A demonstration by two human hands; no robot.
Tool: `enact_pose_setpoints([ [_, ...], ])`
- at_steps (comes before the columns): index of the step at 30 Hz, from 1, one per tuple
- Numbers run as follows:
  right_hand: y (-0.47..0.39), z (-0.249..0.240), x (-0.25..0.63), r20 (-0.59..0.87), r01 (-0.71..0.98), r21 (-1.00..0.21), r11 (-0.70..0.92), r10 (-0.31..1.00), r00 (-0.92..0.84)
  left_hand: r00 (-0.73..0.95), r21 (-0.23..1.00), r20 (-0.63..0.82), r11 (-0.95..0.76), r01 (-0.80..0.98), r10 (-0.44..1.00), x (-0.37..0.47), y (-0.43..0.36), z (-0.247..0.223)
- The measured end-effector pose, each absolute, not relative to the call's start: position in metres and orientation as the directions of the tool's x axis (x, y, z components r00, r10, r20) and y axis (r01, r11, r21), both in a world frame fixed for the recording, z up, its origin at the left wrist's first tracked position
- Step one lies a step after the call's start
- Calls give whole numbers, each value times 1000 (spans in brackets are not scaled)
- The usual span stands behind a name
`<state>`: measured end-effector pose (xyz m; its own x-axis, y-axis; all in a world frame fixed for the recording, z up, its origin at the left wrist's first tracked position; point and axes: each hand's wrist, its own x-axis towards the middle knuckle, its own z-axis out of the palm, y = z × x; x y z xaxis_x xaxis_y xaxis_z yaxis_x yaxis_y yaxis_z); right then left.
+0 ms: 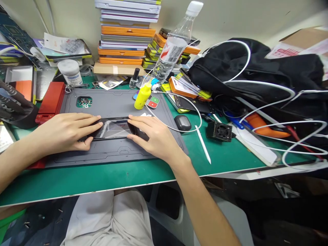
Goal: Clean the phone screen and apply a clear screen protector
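Note:
A dark, glossy phone-like device [115, 129] lies sideways on the grey work mat [107, 102]. My left hand [69, 131] grips its left end, fingers along the top edge and thumb near the lower edge. At its right end, my right hand [153, 136] holds it between fingers above and thumb below. Light reflections show on the device's surface. Just beyond my right hand stands a yellow bottle [142, 97], beside a small tray with coloured squares [153, 101]. A red tool block [51, 99] is at the mat's left edge.
Behind the mat are a white jar [70, 73], stacked boxes [125, 42] and a tilted water bottle [171, 48]. To the right lie a black case [182, 123], a white stylus [203, 145], a small fan [219, 131], looping white cables and a black bag [230, 65].

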<state>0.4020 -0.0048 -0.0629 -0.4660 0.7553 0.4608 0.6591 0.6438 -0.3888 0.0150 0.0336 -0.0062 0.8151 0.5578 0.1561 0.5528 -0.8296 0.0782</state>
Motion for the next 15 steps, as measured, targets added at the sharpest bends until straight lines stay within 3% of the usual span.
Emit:
enact_pose_setpoints([
  [15,-5,-64,403,470,673,-349,652,743,-476,818,43,136,-828,558,559,16,33,-5],
])
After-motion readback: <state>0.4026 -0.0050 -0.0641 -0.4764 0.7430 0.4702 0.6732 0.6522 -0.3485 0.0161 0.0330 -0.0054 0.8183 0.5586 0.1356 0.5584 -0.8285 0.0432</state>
